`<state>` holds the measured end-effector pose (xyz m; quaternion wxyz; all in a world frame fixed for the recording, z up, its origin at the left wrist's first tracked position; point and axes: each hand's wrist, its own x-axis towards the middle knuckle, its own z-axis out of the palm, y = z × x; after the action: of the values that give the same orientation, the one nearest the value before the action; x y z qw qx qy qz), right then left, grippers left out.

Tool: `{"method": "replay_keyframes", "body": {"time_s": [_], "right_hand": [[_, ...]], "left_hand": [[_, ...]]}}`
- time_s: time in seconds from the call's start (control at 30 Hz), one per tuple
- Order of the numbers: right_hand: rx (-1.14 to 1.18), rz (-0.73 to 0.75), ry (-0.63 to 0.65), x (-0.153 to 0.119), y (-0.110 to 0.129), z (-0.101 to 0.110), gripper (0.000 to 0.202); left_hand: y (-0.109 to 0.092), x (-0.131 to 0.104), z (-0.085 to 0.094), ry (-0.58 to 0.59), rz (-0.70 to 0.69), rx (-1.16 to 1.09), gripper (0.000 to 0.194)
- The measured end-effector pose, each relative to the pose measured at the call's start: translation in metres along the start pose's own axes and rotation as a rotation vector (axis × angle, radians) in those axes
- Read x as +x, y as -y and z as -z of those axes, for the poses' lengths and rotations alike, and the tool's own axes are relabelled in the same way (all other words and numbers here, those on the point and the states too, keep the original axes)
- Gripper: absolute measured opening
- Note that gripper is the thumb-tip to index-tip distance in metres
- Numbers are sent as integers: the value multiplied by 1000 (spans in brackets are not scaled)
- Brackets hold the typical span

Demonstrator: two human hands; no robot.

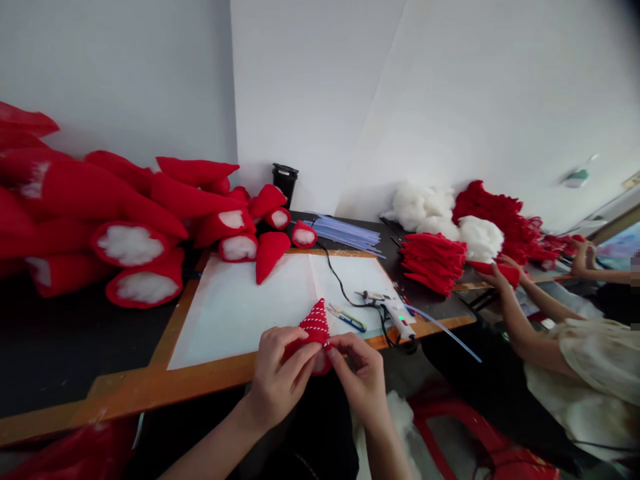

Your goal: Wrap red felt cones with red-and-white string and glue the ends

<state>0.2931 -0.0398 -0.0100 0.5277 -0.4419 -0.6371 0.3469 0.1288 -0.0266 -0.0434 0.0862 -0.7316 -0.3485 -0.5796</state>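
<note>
A small red felt cone (317,323), wound with red-and-white twisted cord, points upward at the table's front edge. My left hand (281,370) is closed around the cone's left side. On its lower right, my right hand (361,373) pinches the cord (327,345) against the felt. Part of the cone's base is hidden behind my fingers. Just beyond the cone lie small blue-handled thread snips (347,319). To their right rests a white glue gun (390,312) with a green light and a clear glue stick in its back.
Stuffed red cones (135,247) are heaped at left on the dark table. Glue sticks (345,233), a black cup (285,183), white stuffing (420,203) and stacked red felt (434,261) stand behind. A power cord crosses the white board (240,313). Co-workers' hands (500,277) are at right.
</note>
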Motion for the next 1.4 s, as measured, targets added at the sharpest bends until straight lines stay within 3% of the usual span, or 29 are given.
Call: {"method": "replay_keyframes", "body": {"time_s": [0.47, 0.6, 0.8, 1.0, 1.4], "right_hand": [[213, -96, -4, -2, -4, -7, 10], [199, -94, -26, -4, -5, -8, 10], [-28, 7, -71, -6, -2, -10, 10], [-200, 196, -72, -6, 9, -16, 17], [-328, 342, -86, -12, 7, -24, 27]], "left_hand": [[-8, -9, 0, 21, -29, 136, 32], [-11, -17, -1, 32, -5, 29, 37], [-16, -14, 2, -72, 151, -112, 33], [-19, -8, 6, -67, 313, -186, 36], [-20, -12, 7, -71, 346, -173, 30]]}}
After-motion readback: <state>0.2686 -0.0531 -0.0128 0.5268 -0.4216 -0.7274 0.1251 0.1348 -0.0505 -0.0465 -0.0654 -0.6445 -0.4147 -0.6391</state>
